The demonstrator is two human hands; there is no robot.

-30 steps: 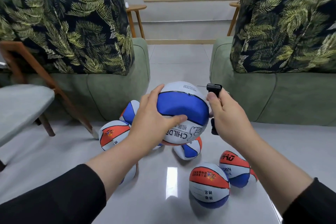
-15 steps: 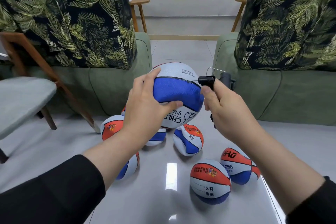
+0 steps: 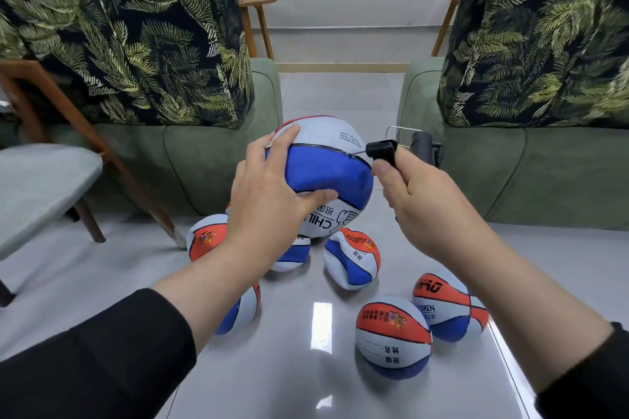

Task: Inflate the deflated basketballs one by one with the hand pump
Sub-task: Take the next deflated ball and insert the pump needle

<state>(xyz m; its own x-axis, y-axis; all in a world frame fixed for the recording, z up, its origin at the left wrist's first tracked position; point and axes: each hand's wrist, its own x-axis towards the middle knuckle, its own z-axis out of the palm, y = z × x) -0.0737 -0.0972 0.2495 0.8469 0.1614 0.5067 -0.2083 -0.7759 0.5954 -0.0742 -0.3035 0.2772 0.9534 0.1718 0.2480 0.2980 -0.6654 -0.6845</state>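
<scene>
A person's left hand (image 3: 272, 194) cups a blue, white and red basketball (image 3: 323, 177) held up above a glossy grey bench (image 3: 306, 367), fingers spread over its top and thumb pressing the blue panel. This grip is wrapped around the ball. Just to its right, the right hand (image 3: 418, 201) is closed around a black hand pump (image 3: 383, 151), whose thin needle (image 3: 358, 154) meets the ball at the seam between the white and blue panels; whether it is fully inside cannot be told.

The ball looks light, with pebbled rubber that should not slip. It seems partly soft, so it will likely give under pressure. It is best held wide across the side opposite the needle. The needle looks thin and bendable, so it should go in straight.

Below both grips, several deflated basketballs (image 3: 352, 262) lie crumpled on the bench.
</scene>
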